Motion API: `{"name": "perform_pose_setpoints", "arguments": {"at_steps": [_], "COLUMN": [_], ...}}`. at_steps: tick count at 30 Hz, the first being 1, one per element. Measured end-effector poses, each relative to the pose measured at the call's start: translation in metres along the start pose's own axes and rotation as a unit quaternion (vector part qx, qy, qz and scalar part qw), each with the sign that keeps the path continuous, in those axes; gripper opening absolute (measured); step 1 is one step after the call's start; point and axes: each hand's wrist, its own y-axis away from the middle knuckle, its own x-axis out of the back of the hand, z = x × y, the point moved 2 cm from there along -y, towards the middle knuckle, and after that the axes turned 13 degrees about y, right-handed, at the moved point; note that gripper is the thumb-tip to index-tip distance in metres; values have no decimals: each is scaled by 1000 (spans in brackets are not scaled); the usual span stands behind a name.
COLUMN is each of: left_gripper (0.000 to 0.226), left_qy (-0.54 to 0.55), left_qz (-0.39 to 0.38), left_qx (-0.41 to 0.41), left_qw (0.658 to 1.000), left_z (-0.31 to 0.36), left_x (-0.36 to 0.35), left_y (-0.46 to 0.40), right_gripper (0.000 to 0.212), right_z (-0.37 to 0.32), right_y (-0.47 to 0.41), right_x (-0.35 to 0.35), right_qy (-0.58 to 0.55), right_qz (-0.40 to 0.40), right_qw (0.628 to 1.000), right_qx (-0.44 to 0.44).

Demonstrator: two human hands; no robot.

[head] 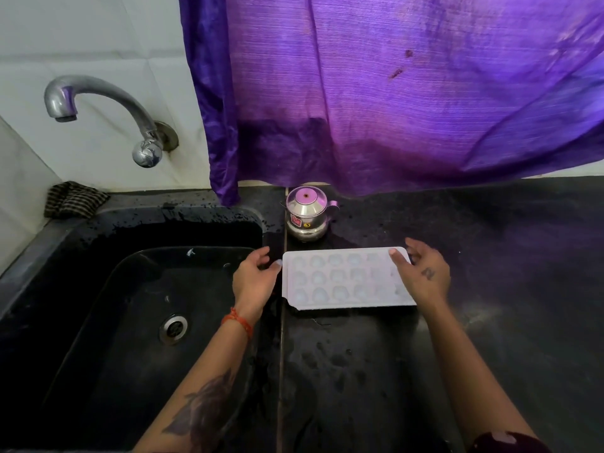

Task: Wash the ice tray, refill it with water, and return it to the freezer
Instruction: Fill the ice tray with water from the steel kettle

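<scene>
Both grips loose: left hand, right hand touch ice tray ends; long axis left-right.

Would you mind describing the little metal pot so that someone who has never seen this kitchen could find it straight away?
Start at the black sink and move right onto the dark counter, below the hem of the purple curtain. The metal pot stands there, just behind the white ice tray. It is the only shiny, rounded thing on the counter, with a domed lid, a small spout and a sticker on its front.
</scene>
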Motion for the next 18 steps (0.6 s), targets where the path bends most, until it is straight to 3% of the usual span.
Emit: {"name": "perform_pose_setpoints", "arguments": {"at_steps": [8,15,18], "left_gripper": [65,75,71], "left_qy": [-25,-29,-44], "left_qz": [-54,-93,-106], "left_qx": [-63,-74,-86], "left_qw": [996,993,990], "left_z": [37,37,31], "left_x": [-19,-41,-49], "left_y": [-21,-49,-62], "right_gripper": [63,81,77], "right_z": [-70,-100,-100], "right_y": [-19,-46,-57], "right_x": [-31,-62,-75], "right_qy": [-71,-79,-71], "right_qz": [-63,-145,-169], "right_qw": [986,972,969], "right_qx": [140,168,167]}}
